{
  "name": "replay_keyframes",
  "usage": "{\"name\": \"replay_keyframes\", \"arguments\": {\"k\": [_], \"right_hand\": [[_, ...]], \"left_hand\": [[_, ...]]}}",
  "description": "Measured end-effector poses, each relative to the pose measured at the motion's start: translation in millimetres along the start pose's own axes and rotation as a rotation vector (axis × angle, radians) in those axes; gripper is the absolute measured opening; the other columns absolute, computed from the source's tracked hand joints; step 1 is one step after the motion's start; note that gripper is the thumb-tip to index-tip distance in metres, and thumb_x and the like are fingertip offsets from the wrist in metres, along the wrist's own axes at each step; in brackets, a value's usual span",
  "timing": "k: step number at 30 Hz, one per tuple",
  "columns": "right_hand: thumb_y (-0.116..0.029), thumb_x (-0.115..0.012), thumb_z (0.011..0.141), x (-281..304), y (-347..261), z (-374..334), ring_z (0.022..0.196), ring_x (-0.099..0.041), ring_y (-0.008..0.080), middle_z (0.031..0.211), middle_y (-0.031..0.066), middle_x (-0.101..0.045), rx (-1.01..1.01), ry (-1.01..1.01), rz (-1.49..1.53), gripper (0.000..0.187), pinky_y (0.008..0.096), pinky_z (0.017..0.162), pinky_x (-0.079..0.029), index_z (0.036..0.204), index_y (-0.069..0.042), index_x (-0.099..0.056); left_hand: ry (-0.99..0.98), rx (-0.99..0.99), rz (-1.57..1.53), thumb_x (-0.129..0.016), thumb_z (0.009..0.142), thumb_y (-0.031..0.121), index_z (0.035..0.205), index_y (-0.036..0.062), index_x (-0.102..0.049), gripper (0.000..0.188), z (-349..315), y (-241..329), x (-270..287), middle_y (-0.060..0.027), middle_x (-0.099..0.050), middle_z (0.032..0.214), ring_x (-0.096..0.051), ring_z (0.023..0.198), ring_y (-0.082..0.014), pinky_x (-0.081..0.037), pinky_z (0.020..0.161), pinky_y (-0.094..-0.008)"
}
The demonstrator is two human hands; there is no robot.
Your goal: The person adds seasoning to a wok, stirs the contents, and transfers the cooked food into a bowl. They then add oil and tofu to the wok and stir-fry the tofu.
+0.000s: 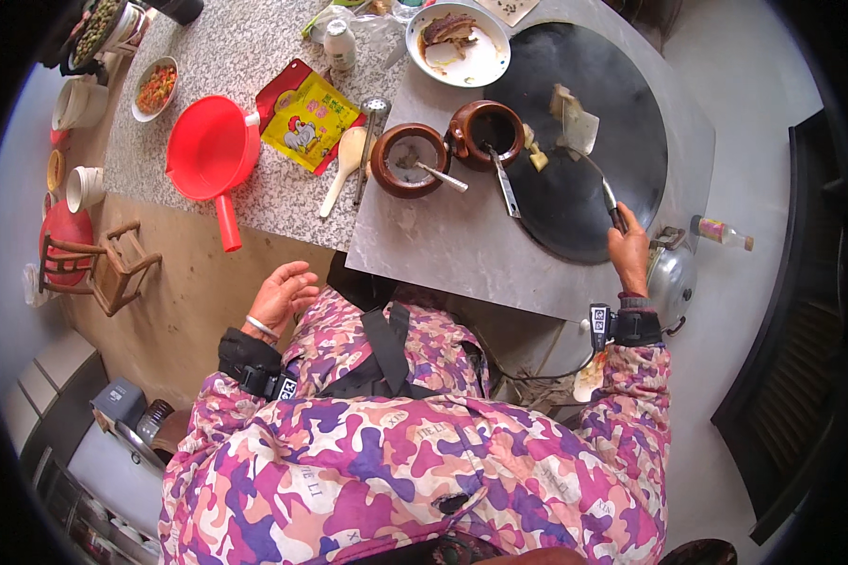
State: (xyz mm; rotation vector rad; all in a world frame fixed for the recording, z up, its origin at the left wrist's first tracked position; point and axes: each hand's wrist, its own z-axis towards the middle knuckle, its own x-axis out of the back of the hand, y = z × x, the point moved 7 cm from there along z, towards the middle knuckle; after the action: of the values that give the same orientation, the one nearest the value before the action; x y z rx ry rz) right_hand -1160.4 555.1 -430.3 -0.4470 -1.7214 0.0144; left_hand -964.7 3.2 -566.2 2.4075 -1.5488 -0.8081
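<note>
My right hand (pixel 629 247) is wrapped round the dark handle of a metal spatula (pixel 582 132). The spatula's blade reaches over a large round black pan (pixel 565 217) set into the counter, beside a pale piece of food (pixel 563 102). Several small yellowish pieces (pixel 537 158) lie at the pan's left part. Empty, with fingers slightly curled and apart, my left hand (pixel 285 299) hovers before my lap, off the counter's front edge. Two brown pots stand left of the pan: one pot (pixel 379 171) holds a spoon, the other pot (pixel 458 132) a metal-handled utensil.
A white plate (pixel 488 56) with browned meat sits behind the pots. Further left are a white spoon (pixel 347 155), a yellow-and-red packet (pixel 311 118), a white bottle (pixel 340 45) and a red plastic dipper (pixel 207 151). Right of the counter stand a metal pot (pixel 671 282) and a bottle (pixel 721 232).
</note>
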Motion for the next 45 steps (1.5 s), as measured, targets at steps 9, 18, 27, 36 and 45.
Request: {"name": "replay_keyframes", "arguments": {"k": [9, 18, 27, 36, 45], "right_hand": [[-0.005, -0.051, 0.074, -13, -6, 40, 0.100, -0.061, 0.0340, 0.108, 0.0220, -0.063, -0.076, 0.062, 0.230, 0.047, 0.0366, 0.087, -0.046, 0.121, -0.004, -0.056], [-0.003, -0.052, 0.071, -3, 16, 15, 0.095, -0.062, 0.0356, 0.101, 0.0215, -0.064, 0.075, -0.016, -0.010, 0.048, 0.0395, 0.082, -0.048, 0.118, -0.012, -0.059], [0.000, -0.052, 0.071, 37, 1, -17, 0.096, -0.060, 0.0370, 0.102, 0.0202, -0.063, 0.041, -0.210, -0.340, 0.048, 0.0408, 0.084, -0.048, 0.116, -0.013, -0.061], [-0.004, -0.053, 0.074, 27, -24, -50, 0.089, -0.062, 0.0359, 0.095, 0.0173, -0.065, 0.057, -0.089, -0.463, 0.050, 0.0444, 0.077, -0.050, 0.120, -0.023, -0.059], [-0.004, -0.049, 0.075, -27, 25, -66, 0.079, -0.063, 0.0381, 0.085, 0.0196, -0.065, 0.002, -0.070, -0.506, 0.052, 0.0497, 0.069, -0.050, 0.122, -0.026, -0.057]], "left_hand": [[-0.056, 0.232, 0.038, -0.056, 0.090, 0.011, 0.122, 0.0031, -0.043, 0.036, -7, -60, 3, -0.0116, -0.060, 0.105, -0.064, 0.085, -0.0198, -0.053, 0.074, -0.0302], [0.025, 0.223, 0.125, -0.056, 0.087, 0.008, 0.121, 0.0021, -0.045, 0.037, -5, -79, 73, -0.0087, -0.061, 0.098, -0.062, 0.079, -0.0174, -0.052, 0.067, -0.0287], [0.293, 0.417, 0.191, -0.052, 0.085, 0.009, 0.126, 0.0051, -0.039, 0.043, -28, -117, 206, -0.0087, -0.060, 0.097, -0.061, 0.079, -0.0220, -0.052, 0.070, -0.0358], [0.346, 0.353, 0.123, -0.052, 0.083, 0.004, 0.123, 0.0016, -0.038, 0.042, -85, -92, 270, -0.0124, -0.060, 0.097, -0.060, 0.075, -0.0204, -0.050, 0.068, -0.0315], [0.313, 0.317, 0.159, -0.054, 0.082, 0.000, 0.124, -0.0035, -0.038, 0.045, -58, -107, 236, -0.0192, -0.060, 0.102, -0.062, 0.091, -0.0256, -0.051, 0.080, -0.0339]]}}
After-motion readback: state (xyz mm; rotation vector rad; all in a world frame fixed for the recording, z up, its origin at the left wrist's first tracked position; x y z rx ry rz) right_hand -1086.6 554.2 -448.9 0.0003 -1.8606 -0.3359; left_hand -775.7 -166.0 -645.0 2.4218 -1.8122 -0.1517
